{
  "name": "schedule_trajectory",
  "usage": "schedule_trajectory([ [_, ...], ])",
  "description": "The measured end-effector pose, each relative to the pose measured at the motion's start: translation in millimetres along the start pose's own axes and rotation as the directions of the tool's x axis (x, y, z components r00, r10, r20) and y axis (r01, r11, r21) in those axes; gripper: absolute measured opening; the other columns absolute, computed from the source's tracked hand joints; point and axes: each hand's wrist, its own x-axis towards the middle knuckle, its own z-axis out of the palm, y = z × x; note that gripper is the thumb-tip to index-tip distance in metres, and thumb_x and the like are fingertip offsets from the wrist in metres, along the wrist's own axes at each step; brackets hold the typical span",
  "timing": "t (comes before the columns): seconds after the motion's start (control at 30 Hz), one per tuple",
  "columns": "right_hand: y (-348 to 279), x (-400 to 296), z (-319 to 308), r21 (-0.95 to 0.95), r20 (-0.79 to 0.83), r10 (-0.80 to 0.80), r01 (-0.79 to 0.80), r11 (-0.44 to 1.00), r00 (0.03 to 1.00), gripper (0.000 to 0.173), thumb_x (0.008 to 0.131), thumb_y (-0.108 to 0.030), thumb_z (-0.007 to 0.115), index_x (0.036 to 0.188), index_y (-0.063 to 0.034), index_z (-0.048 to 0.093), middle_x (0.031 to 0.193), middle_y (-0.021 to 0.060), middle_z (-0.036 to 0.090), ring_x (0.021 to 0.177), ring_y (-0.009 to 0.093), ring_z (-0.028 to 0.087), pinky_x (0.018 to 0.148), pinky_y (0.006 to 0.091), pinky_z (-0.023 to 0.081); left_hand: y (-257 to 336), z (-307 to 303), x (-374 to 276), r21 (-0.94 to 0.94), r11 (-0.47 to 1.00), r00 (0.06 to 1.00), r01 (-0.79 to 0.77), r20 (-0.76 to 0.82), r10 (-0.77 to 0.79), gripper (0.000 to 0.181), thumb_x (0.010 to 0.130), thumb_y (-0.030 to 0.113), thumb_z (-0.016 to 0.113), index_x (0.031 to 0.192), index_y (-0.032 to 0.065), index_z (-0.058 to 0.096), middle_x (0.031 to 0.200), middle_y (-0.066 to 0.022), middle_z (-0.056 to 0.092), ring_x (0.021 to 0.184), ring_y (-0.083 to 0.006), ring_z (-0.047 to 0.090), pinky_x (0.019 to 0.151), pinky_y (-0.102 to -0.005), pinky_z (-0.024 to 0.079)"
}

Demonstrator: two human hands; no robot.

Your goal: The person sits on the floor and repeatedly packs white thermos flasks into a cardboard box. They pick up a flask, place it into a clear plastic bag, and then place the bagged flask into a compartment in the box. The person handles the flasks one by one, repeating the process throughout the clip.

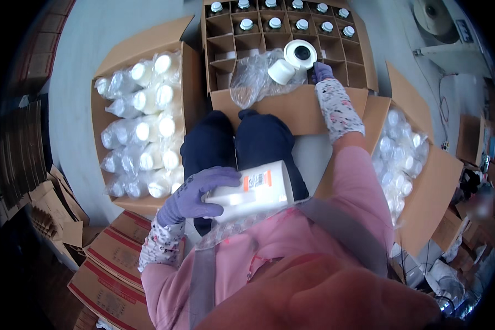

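Observation:
My left hand point(204, 192), in a purple glove, holds a white plastic cylindrical container point(251, 192) with an orange and white label, lying on its side across my lap. My right hand point(323, 72), gloved the same way, reaches into the divided cardboard box point(288, 109) ahead; its fingertips are hidden, so its grip is unclear. Beside it a white round part with a dark centre point(300, 53) and a white plastic cup-like piece point(281, 72) rest over the dividers. Clear plastic film point(251, 78) lies left of them. Bottles with white caps point(274, 23) stand in the far compartments.
At the left, an open carton point(186, 82) holds rows of white-topped items in clear plastic bags point(142, 131). Another open carton point(433, 198) with bagged items stands at the right. Closed cartons point(111, 284) are at the lower left, and a machine point(453, 57) is at the upper right.

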Motion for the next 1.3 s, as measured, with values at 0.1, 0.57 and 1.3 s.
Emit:
schedule_trajectory([
  [0.1, -12.2, 12.3, 12.3, -0.489, -0.266, -0.283, 0.124, 0.863, 0.922, 0.028, 0.075, -0.026, 0.07, 0.091, -0.0032, 0.067, 0.077, 0.0112, 0.064, 0.062, 0.024, 0.06, 0.056, 0.0373, 0.049, 15.5, -24.0, 26.3, 0.127, 0.989, 0.994, 0.074, 0.075, -0.084, 0.053, 0.08, 0.036, 0.066, 0.116, -0.0019, 0.059, 0.112, -0.0174, 0.062, 0.103, -0.0328, 0.06, 0.092, -0.0411, 0.045],
  [0.57, -20.2, -356.7, -88.4, 0.275, 0.259, -0.962, 0.948, 0.158, 0.085, 0.061, 0.068, -0.011, 0.08, 0.119, 0.0007, 0.05, 0.118, 0.0172, 0.056, 0.108, 0.021, 0.055, 0.093, 0.0376, 0.045, -2.6, 21.8, 185.7, -0.014, 0.996, 0.857, 0.084, -0.508, -0.08, 0.052, 0.097, 0.035, 0.047, 0.136, 0.0025, 0.039, 0.104, -0.011, 0.058, 0.084, -0.0164, 0.059, 0.078, -0.0286, 0.049],
  [1.3, 84.9, -445.2, -136.4, 0.278, 0.712, -0.692, 0.857, 0.434, 0.12, 0.119, 0.058, -0.041, 0.081, 0.147, 0.0027, 0.015, 0.149, 0.0238, 0.023, 0.139, 0.036, 0.024, 0.113, 0.0415, 0.019, 48.4, 128.4, -48.1, 0.79, 0.613, 0.978, 0.014, -0.139, 0.157, 0.066, 0.069, 0.034, 0.076, 0.126, 0.0086, 0.054, 0.134, -0.0212, 0.046, 0.122, -0.0408, 0.046, 0.101, -0.0488, 0.036],
])
